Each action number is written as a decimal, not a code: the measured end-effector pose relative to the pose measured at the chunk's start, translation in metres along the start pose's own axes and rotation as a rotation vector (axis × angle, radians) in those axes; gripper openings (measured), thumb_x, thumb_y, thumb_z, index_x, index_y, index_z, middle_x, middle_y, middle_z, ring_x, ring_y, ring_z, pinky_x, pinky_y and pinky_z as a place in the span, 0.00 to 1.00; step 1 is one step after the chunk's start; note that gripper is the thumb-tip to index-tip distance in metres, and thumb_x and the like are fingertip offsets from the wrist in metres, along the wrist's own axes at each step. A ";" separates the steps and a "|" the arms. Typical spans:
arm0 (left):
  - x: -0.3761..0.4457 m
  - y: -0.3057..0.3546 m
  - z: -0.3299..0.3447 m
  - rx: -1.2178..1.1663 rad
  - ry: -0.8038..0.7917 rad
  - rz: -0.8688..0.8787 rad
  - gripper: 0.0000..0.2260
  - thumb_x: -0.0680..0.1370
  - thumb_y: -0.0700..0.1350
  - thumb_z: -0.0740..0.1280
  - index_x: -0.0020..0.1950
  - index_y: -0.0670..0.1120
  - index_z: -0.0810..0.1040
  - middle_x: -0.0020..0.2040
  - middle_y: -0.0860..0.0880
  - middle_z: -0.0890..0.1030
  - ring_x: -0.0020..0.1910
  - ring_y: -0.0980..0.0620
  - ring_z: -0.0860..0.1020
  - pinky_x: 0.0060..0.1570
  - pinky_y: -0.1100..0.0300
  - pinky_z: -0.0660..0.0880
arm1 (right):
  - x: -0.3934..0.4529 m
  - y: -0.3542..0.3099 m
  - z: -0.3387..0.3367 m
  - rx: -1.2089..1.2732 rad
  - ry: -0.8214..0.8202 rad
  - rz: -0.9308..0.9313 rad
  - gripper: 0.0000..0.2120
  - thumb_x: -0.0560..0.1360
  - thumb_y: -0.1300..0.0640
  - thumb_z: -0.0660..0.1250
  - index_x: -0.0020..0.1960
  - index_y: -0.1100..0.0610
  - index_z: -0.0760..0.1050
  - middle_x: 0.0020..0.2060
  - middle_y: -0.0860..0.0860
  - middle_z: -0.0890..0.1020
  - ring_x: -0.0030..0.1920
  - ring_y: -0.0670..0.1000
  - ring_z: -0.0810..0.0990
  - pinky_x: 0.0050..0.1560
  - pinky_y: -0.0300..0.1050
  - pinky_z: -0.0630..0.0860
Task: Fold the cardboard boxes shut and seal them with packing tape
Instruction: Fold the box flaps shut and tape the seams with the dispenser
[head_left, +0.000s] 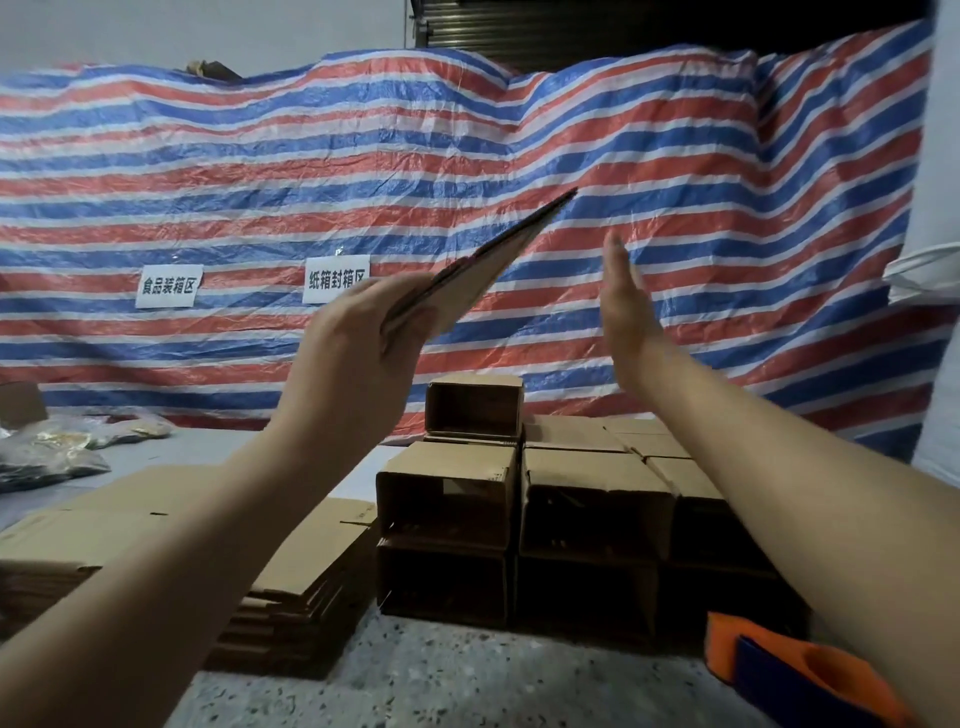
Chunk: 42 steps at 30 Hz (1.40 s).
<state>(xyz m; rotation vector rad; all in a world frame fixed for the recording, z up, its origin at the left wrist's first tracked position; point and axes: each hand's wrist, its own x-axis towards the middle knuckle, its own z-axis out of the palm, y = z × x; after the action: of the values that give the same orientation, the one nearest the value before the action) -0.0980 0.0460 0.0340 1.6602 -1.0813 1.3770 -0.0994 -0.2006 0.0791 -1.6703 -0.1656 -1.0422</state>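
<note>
left hand (358, 358) grips a flattened cardboard box (483, 270) raised in the air, tilted up to the right; right hand (623, 306) is flat, fingers straight, just beside it (not touching), above the stacked open boxes (519, 499).

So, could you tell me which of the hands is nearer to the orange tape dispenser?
Right. The right hand is raised above the tape dispenser's side; the left hand holds flat cardboard further away.
</note>
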 end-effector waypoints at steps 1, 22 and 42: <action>0.003 0.004 0.000 -0.053 -0.007 0.006 0.14 0.80 0.38 0.65 0.65 0.46 0.78 0.52 0.55 0.80 0.47 0.61 0.76 0.45 0.73 0.72 | 0.002 -0.007 -0.007 0.010 0.034 -0.027 0.32 0.81 0.31 0.48 0.79 0.47 0.57 0.77 0.50 0.66 0.72 0.53 0.69 0.71 0.55 0.68; 0.002 0.021 0.044 -0.749 -0.207 -0.875 0.12 0.77 0.55 0.70 0.57 0.52 0.77 0.54 0.49 0.81 0.56 0.50 0.79 0.59 0.47 0.75 | -0.074 -0.011 -0.089 -0.104 0.276 0.249 0.32 0.76 0.34 0.66 0.72 0.52 0.69 0.64 0.52 0.79 0.64 0.57 0.78 0.66 0.61 0.75; -0.110 0.012 0.094 -0.557 -0.535 -1.250 0.09 0.76 0.51 0.71 0.51 0.47 0.82 0.47 0.44 0.84 0.49 0.46 0.82 0.55 0.48 0.78 | -0.185 0.101 -0.091 -0.035 0.349 0.637 0.34 0.76 0.42 0.70 0.76 0.57 0.65 0.69 0.59 0.75 0.68 0.63 0.74 0.67 0.65 0.73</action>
<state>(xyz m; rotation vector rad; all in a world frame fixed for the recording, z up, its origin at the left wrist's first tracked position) -0.0811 -0.0261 -0.0905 1.7302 -0.3816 -0.1630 -0.2012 -0.2440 -0.1213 -1.3979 0.5815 -0.8214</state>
